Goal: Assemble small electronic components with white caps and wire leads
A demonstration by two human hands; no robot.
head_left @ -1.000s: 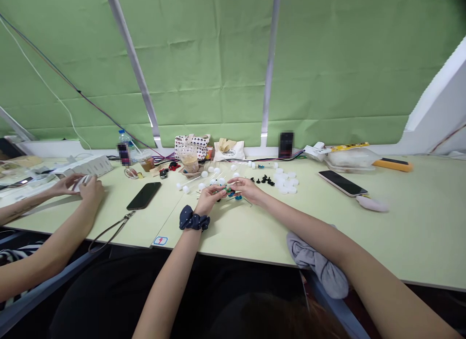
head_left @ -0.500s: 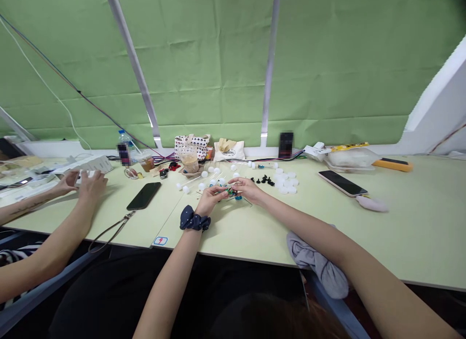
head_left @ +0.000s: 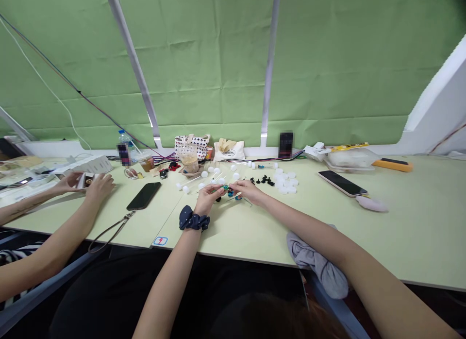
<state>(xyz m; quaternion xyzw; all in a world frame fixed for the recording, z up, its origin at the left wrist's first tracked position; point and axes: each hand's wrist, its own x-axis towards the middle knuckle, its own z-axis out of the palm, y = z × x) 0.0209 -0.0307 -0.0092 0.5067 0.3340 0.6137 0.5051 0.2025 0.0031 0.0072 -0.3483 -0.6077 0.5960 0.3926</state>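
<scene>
Over the middle of the table, my left hand (head_left: 207, 198) and my right hand (head_left: 249, 190) meet with fingertips pinched. Between them is a small green-and-teal piece (head_left: 226, 187), too small to name more exactly. Small blue parts (head_left: 238, 197) lie just beneath my fingers, beside a thin metal rod (head_left: 249, 202). White round caps (head_left: 286, 182) are spread to the right of my right hand, with several black knob-like pieces (head_left: 267, 180) close by. Clear tubes with white ends (head_left: 191, 183) lie behind my left hand.
A phone (head_left: 144, 196) with a strap lies at left, another phone (head_left: 343, 183) at right. Behind stand a drink cup (head_left: 189, 159) and a patterned bag (head_left: 202, 144). A grey cloth (head_left: 309, 254) hangs over the front edge. A co-worker's hands (head_left: 96, 188) hold a small white box.
My fingers have shifted slightly on the green piece, and more of its teal part shows. At left, the co-worker's box has tilted so its inside shows.
</scene>
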